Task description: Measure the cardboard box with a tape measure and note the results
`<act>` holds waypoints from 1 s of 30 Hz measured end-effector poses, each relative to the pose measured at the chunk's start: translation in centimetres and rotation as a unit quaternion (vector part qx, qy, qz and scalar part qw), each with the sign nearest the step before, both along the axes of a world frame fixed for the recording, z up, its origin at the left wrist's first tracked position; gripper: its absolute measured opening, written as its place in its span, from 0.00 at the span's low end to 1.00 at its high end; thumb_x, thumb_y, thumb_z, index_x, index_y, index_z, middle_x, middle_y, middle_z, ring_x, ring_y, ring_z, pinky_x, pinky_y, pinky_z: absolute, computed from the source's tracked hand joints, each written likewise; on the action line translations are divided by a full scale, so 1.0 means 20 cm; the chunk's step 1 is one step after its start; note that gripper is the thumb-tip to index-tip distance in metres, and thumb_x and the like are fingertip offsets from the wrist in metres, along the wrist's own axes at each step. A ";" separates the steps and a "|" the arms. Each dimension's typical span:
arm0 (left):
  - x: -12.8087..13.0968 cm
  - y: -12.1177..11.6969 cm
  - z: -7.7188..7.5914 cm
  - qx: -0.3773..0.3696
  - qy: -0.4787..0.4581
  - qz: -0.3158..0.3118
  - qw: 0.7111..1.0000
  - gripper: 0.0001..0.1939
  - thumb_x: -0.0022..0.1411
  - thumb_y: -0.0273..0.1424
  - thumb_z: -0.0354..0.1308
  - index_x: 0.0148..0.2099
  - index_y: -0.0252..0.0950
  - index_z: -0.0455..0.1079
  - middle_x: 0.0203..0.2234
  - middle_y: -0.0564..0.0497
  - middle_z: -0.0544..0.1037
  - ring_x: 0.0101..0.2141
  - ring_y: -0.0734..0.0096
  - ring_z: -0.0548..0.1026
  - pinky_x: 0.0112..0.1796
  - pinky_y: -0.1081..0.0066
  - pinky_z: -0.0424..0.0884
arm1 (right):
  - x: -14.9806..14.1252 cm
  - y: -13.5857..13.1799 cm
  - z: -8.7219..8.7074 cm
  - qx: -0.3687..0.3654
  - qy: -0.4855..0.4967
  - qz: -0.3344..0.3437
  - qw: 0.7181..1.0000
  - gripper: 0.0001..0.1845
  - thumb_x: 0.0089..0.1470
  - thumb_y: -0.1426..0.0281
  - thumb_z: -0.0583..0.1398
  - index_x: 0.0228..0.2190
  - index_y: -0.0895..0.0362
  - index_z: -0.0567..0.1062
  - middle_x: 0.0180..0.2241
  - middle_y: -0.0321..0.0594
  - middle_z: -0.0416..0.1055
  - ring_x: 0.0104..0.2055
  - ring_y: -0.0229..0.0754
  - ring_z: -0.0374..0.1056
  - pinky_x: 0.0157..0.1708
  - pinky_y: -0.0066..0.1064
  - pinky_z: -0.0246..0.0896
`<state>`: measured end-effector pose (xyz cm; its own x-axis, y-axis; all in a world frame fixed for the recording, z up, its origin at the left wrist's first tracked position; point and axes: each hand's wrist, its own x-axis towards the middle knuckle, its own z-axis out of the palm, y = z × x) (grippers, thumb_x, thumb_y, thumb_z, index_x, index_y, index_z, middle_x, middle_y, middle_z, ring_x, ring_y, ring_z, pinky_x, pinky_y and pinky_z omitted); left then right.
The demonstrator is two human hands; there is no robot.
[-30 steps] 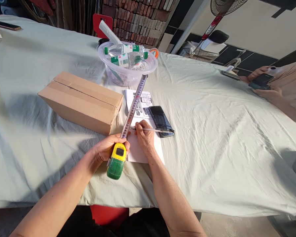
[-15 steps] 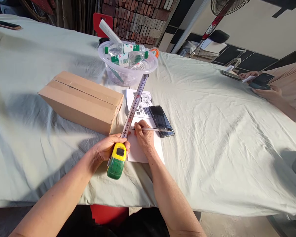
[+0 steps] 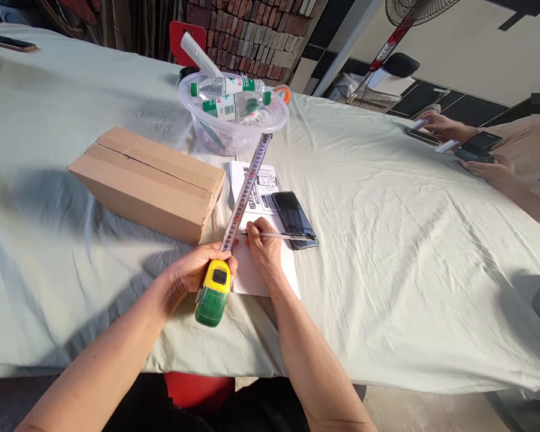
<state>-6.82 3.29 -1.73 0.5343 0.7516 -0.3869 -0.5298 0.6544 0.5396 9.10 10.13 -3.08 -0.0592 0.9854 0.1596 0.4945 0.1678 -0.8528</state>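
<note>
Pale green cloth [image 3: 387, 270], wrinkled and sunlit in patches, covered the long desk [image 3: 414, 354]. Stacked bricks [image 3: 247, 42] rose behind it, with a standing fan [image 3: 393, 41] to their right. A co-worker [image 3: 522, 150] was at the right end, hands over the cloth. Toward the left lay a closed cardboard box [image 3: 148, 186]; a clear basin [image 3: 234, 143] of plastic bottles [image 3: 227, 89] stood at the far side. Printed paper [image 3: 265, 282] lay before the person, and a black phone [image 3: 294, 216] overlapped its right edge.

The left hand [image 3: 195, 268] had its grip wrapped about the tape measure [image 3: 213, 294], by the front of the case. The blade [image 3: 243, 198] slanted away above the paper, its end near the basin's rim; contact with either could not be told. The right hand [image 3: 265, 249] was on the paper, its grip pinched around a pen [image 3: 285, 236], the point just beside the blade.

Rightward, the widest stretch of cloth ran from phone to co-worker. The front edge passed under both forearms. Narrowest was the gap between box corner and left hand.
</note>
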 end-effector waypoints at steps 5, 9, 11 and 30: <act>0.00 0.00 0.01 -0.001 0.010 0.000 1.000 0.03 0.59 0.28 0.56 0.34 0.35 0.64 0.23 0.49 0.74 0.21 0.66 0.74 0.22 0.71 0.71 | 0.00 0.00 0.00 0.003 -0.009 -0.003 1.000 0.16 0.56 0.62 0.53 0.20 0.52 0.55 0.17 0.30 0.54 0.22 0.38 0.51 0.24 0.31 0.45; 0.00 0.00 0.02 -0.005 0.012 -0.002 1.000 0.01 0.60 0.27 0.54 0.35 0.35 0.64 0.23 0.50 0.73 0.21 0.66 0.74 0.21 0.70 0.70 | 0.00 0.00 0.00 0.002 -0.004 0.002 1.000 0.16 0.56 0.62 0.52 0.20 0.52 0.55 0.17 0.29 0.54 0.22 0.38 0.51 0.24 0.31 0.45; 0.00 0.00 0.02 -0.005 0.014 -0.004 1.000 0.02 0.61 0.27 0.53 0.34 0.35 0.64 0.23 0.50 0.73 0.21 0.66 0.74 0.21 0.71 0.70 | 0.00 0.00 0.00 0.003 -0.001 0.002 1.000 0.16 0.56 0.62 0.52 0.20 0.52 0.55 0.17 0.29 0.54 0.22 0.38 0.51 0.24 0.31 0.45; 0.01 -0.07 0.05 0.053 -0.002 -0.012 0.999 0.05 0.59 0.28 0.56 0.36 0.32 0.71 0.19 0.50 0.72 0.20 0.71 0.71 0.25 0.73 0.67 | 0.00 0.02 0.02 0.043 0.164 -0.005 0.986 0.13 0.55 0.57 0.60 0.36 0.54 0.72 0.29 0.34 0.70 0.28 0.38 0.63 0.31 0.31 0.61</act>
<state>-6.65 1.92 -0.74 0.5544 0.7745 -0.3045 -0.5162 0.6071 0.6041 9.03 10.48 -2.77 0.0192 0.9676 0.2516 0.1967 0.2430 -0.9499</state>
